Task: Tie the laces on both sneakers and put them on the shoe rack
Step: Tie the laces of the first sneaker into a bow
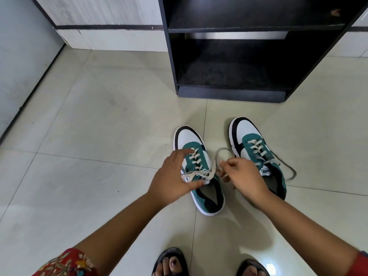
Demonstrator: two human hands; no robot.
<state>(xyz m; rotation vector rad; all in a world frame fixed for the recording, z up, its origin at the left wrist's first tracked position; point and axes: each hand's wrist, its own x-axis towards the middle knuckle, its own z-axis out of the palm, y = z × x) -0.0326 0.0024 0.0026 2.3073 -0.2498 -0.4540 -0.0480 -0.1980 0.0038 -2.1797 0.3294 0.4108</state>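
Two white, teal and black sneakers stand side by side on the tiled floor, toes pointing at the rack. The left sneaker [189,142] has its grey laces pulled sideways across the tongue. My left hand [171,176] pinches one lace end at the shoe's left side. My right hand [243,176] grips the other lace end, which rises in a loop [222,151] between the shoes. The right sneaker [247,134] is partly covered by my right hand, and its lace [288,168] trails loose on the floor. The black shoe rack [229,90] stands just beyond, shelves bare.
A white cabinet base with a dark stripe [109,26] runs along the back left. A grey wall or door [23,66] borders the left. My two feet in dark sandals [171,261] are at the bottom edge. Open tile floor [89,126] lies to the left.
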